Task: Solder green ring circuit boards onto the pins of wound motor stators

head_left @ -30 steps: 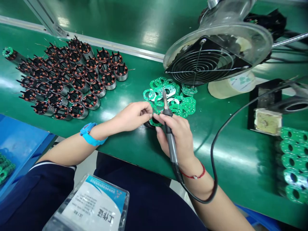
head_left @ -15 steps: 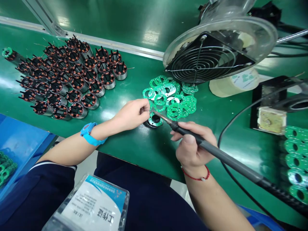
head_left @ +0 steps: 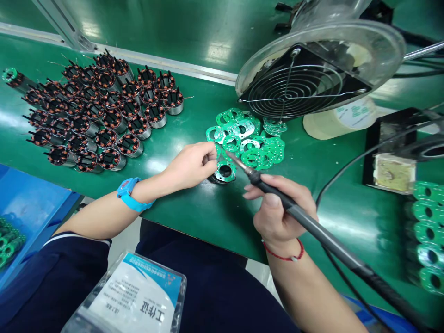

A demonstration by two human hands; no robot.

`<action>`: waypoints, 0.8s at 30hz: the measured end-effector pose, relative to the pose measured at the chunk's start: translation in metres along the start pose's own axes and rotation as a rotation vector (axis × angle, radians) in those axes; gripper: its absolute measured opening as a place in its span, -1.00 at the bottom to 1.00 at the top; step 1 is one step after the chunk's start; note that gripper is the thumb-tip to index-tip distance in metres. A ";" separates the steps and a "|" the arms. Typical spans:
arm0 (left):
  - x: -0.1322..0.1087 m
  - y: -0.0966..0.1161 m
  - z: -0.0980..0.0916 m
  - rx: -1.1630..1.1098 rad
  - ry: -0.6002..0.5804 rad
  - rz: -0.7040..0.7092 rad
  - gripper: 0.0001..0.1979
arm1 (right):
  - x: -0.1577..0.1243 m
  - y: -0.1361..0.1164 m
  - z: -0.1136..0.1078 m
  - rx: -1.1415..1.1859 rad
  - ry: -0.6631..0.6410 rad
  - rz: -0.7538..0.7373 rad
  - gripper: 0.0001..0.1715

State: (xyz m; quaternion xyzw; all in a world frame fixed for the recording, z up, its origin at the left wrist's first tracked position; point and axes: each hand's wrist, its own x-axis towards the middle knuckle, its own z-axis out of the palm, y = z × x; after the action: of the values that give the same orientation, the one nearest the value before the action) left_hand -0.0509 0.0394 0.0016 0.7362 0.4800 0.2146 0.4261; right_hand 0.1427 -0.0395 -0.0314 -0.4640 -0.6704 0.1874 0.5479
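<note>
My right hand [head_left: 282, 210] is wrapped round the dark handle of a soldering iron [head_left: 294, 208]. Its metal tip points up and left, just above a ring-shaped green circuit board [head_left: 226, 172]. That board lies on top of a dark round part, probably a motor stator, mostly hidden beneath it. Left of the board, my left hand [head_left: 194, 164] is closed in a pinch, fingertips close to the board's edge. What the pinch holds, if anything, is hidden. Behind both hands lies a loose pile of green ring-shaped boards [head_left: 243, 129].
Several copper-wound stators [head_left: 113, 118] stand grouped at the left. A round fan with a wire guard [head_left: 287, 95] hangs over the back, beside a tape roll [head_left: 340, 120]. To the right are a soldering sponge [head_left: 394, 171] and a row of green boards [head_left: 430, 231]. A black cable [head_left: 342, 173] loops nearby.
The soldering iron's tip has lifted slightly up and away from the board, its handle tilting a little. My left hand has stayed almost still.
</note>
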 end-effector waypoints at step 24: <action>0.001 -0.005 -0.001 -0.154 -0.114 0.115 -0.94 | 0.013 0.004 0.014 -0.415 -0.250 -0.079 -0.35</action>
State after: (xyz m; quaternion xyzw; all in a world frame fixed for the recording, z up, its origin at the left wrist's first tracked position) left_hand -0.0538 0.0413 -0.0019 0.7387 0.3940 0.2326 0.4950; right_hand 0.1322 -0.0233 -0.0317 -0.5133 -0.7746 0.0799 0.3606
